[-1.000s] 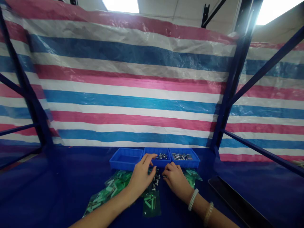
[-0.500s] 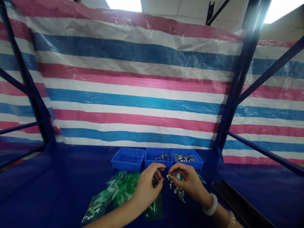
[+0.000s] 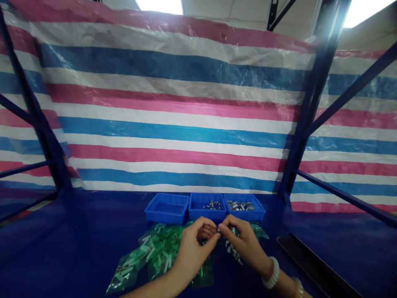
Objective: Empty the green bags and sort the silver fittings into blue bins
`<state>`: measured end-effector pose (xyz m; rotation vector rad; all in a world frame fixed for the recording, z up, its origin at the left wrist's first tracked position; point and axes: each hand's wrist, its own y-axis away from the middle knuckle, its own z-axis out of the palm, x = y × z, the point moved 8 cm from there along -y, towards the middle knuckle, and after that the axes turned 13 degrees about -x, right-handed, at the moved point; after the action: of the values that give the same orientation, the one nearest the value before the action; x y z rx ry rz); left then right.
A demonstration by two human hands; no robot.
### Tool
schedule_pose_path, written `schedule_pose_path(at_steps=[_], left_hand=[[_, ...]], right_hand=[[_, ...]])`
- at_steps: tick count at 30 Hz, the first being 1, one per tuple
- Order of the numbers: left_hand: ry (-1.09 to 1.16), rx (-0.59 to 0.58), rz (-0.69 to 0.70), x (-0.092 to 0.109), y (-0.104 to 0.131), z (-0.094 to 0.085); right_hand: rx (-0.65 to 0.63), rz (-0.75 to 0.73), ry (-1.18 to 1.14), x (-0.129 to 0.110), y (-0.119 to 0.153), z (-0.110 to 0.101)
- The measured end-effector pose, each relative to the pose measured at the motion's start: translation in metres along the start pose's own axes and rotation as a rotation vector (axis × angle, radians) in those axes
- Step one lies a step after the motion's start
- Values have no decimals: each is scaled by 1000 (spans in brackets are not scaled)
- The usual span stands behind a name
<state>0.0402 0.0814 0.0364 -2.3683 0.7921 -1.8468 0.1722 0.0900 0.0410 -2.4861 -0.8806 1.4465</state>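
Silver metal shows in one small part (image 3: 218,230) where the fingertips of your two hands meet, just in front of the bins; your left hand (image 3: 194,247) and right hand (image 3: 245,240) are both narrowed to a pinch on it. Under your right hand lies one pile of loose silver metal pieces (image 3: 232,249), too overlapped to count. Several green-tinted clear plastic bags (image 3: 164,246) lie heaped beside your left hand, also uncountable. Beyond stand three blue rectangular plastic bins (image 3: 195,214) in a row; two, the middle and right, hold small metal pieces. One long black tray-like object (image 3: 313,260) rests on your blue tabletop (image 3: 102,236), at right.
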Motion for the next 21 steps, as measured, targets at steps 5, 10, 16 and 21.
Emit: schedule_pose_path(at_steps=[5,10,16,21], left_hand=[[23,-29,22,-2,1,3],[-122,-23,90,7,-13,1],[-429,31,234,15,-77,-20],[-530,-38,243,-2,-82,-25]], right_hand=[[-92,37,-118,8,-2,17],[-54,43,-191,15,-6,14],[66,43,-42,26,-7,-21],[-220,44,447,31,-6,-2]])
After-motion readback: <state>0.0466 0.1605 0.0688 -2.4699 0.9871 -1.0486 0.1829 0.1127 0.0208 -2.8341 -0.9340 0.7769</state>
